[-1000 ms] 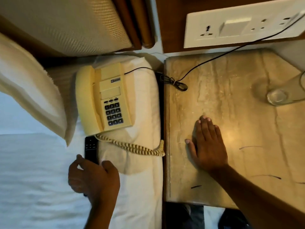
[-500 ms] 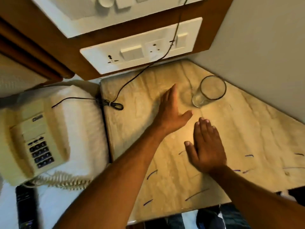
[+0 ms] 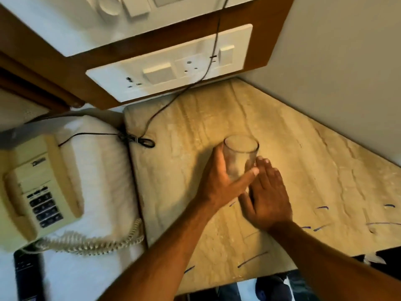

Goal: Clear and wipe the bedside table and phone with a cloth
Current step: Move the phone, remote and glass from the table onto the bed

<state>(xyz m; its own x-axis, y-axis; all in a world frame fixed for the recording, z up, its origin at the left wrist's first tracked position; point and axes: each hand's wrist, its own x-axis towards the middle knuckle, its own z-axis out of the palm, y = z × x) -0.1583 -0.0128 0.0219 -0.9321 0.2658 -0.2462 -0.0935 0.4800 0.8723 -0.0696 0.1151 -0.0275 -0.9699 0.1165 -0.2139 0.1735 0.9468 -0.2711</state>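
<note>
The bedside table (image 3: 303, 170) has a beige marble top with dark pen-like marks near its front. An empty clear glass (image 3: 239, 157) stands over its middle, and my left hand (image 3: 219, 181) is wrapped around it, thumb on the near side. My right hand (image 3: 267, 198) lies flat on the marble just right of the glass, fingers together. The cream phone (image 3: 41, 187) with its coiled cord (image 3: 91, 242) sits on a white cloth (image 3: 104, 170) on the bed at the left. Its black wire (image 3: 138, 141) runs up over the table's back corner.
A black remote (image 3: 26, 276) lies on the bed below the phone. White switch and socket plates (image 3: 173, 66) sit on the wooden panel behind the table. A grey wall (image 3: 347, 61) bounds the table's right side. Dark shoes (image 3: 271, 287) show beneath the front edge.
My left hand left the remote on the bed, crossed to the table and closed around the glass, which now stands nearer the middle. My right hand stayed flat on the marble.
</note>
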